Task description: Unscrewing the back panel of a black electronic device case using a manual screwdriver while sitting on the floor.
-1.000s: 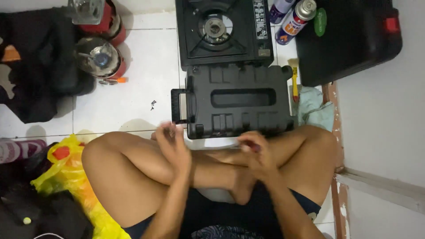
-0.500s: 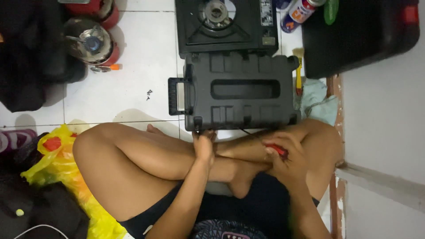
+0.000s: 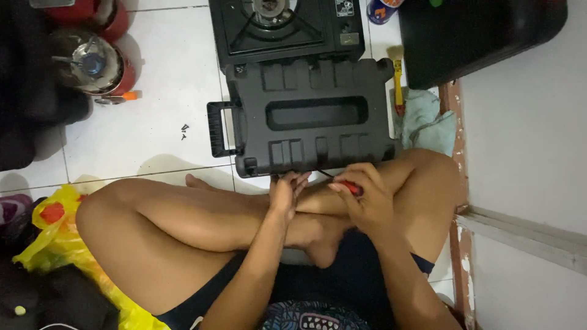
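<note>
- My right hand (image 3: 361, 205) clamped a red screwdriver (image 3: 350, 187); left hand (image 3: 286, 192) fingers together at the black case (image 3: 312, 116) edge.
- White tile floor (image 3: 147, 122), stove (image 3: 284, 27) behind.

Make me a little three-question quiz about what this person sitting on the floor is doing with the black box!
1. True or false: the right hand holds a red-handled screwdriver.
2. Which edge of the black moulded plastic carrying case does the left hand touch? A) the far edge by the black portable gas stove B) the near edge by the legs C) the handle side
3. Fill in: beside the case, on the white tiled floor, lies a crumpled pale green ____.

Key: 1 true; 2 B; 3 cloth.
</note>
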